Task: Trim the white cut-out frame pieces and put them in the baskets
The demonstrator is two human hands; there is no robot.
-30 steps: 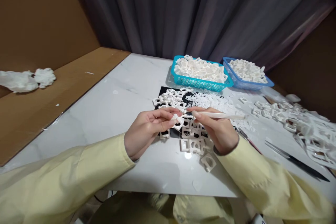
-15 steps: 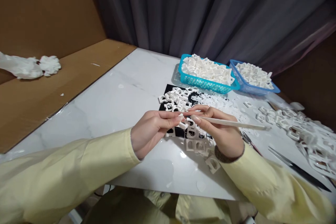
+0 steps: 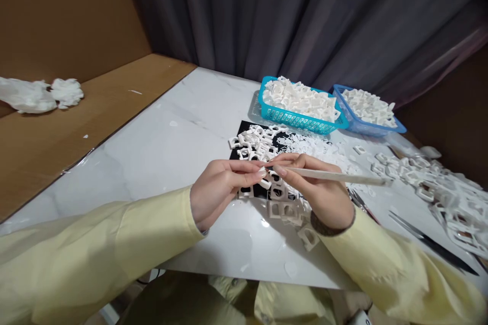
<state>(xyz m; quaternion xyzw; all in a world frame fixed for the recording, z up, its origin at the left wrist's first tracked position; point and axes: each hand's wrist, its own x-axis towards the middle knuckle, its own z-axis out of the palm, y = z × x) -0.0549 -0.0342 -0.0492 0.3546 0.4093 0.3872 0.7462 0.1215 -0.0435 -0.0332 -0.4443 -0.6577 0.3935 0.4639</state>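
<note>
Between the thumb and fingers of my left hand is a small white plastic part, partly covered by the fingertips. My right hand pinches a slim, pale stick-like tool; its long end points right and its tip is at the part, too small and covered to make out. Both hands' fingertips meet over a black mat. White frame-shaped plastic parts are heaped on the mat, and more parts lie under and beside my right hand.
Behind stand a turquoise basket and a blue basket, both full of white pieces. Thin white scraps spread beyond my right hand. Black tweezers and a pile of white parts lie right. Cardboard borders the left.
My right fingertips and the tool have shifted very slightly left against the white part. Both hands keep their grip; the whole view has moved a little.
</note>
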